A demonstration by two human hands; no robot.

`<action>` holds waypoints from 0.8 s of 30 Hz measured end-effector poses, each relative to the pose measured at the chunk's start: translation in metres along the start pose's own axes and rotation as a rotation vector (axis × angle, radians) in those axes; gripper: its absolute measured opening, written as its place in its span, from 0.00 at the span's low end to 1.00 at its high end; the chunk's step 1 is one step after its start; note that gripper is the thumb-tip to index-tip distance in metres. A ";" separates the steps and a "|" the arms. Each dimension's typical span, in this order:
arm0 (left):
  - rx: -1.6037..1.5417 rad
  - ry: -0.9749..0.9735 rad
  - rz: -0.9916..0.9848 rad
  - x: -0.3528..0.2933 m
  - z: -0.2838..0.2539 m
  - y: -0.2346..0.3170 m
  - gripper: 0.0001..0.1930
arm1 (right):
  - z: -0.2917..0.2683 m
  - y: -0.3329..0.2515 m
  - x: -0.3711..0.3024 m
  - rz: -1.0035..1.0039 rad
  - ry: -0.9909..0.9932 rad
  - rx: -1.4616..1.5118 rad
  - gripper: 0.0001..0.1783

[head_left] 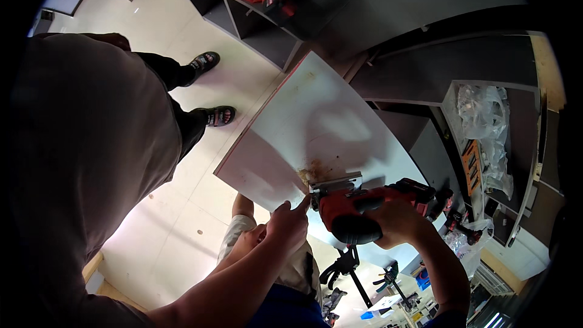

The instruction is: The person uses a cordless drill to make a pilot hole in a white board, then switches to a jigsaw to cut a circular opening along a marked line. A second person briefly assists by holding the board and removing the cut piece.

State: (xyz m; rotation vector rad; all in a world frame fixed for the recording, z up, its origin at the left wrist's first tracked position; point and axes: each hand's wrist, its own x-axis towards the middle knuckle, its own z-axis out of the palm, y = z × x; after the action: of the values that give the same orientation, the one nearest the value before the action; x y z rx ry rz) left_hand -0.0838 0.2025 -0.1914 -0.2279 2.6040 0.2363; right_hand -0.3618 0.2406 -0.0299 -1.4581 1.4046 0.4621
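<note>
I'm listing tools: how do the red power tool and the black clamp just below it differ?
The power tool is red and black; the clamp looks black overall. The power tool has a bulky body, the clamp a long, thin bar. The right hand holds the power tool; no hand is on the clamp. Both have black parts.

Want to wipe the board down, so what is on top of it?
On the board lies what looks like brown dust, beside a red power tool gripped by the right hand. The surface under the tool is covered.
</note>
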 end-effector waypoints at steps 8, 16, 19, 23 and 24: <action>-0.856 0.052 -0.295 0.006 0.006 -0.027 0.27 | 0.003 0.002 -0.004 0.038 0.004 0.008 0.15; -0.487 0.227 -0.176 0.016 0.068 -0.014 0.30 | 0.004 0.000 0.002 0.030 0.023 0.025 0.15; -0.370 0.303 -0.137 0.013 0.068 -0.008 0.32 | 0.005 0.000 0.004 0.037 0.021 0.017 0.15; -0.587 0.280 -0.225 0.026 0.052 0.001 0.24 | 0.013 0.007 -0.005 0.055 0.065 0.002 0.16; -0.722 0.248 -0.331 0.020 0.046 -0.003 0.21 | 0.010 0.003 -0.001 0.046 0.065 -0.004 0.17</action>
State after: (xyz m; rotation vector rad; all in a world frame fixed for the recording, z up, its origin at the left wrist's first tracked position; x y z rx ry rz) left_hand -0.0782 0.2066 -0.2411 -0.9774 2.5498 1.0767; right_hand -0.3616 0.2500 -0.0344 -1.4583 1.4919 0.4503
